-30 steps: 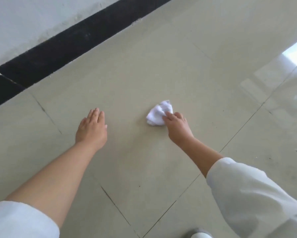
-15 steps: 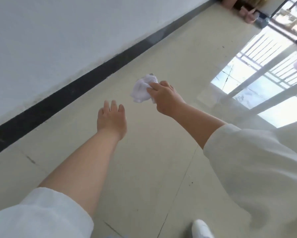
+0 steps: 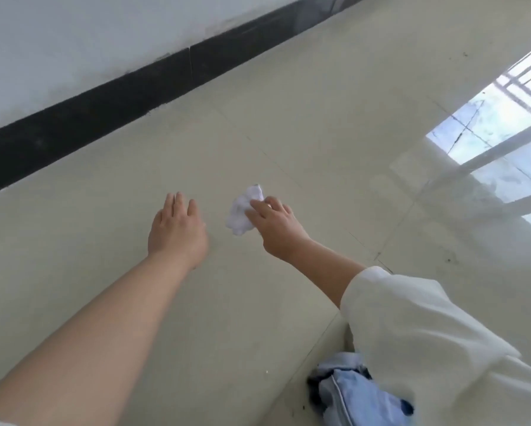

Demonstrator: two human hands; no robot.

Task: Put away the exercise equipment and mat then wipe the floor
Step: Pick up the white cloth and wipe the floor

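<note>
Wiping is underway: right hand (image 3: 278,229) pinches a white cloth (image 3: 242,215) in its fingers against the floor (image 3: 319,133); left hand (image 3: 176,232) lies flat, holding nothing. No equipment or mat shows.

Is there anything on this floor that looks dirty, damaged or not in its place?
Small dark specks lie on the pale tiled floor, for example near the lower right. A crumpled blue cloth lies at the bottom edge. The right hand holds the white rag. Nothing looks broken or spilled.
</note>
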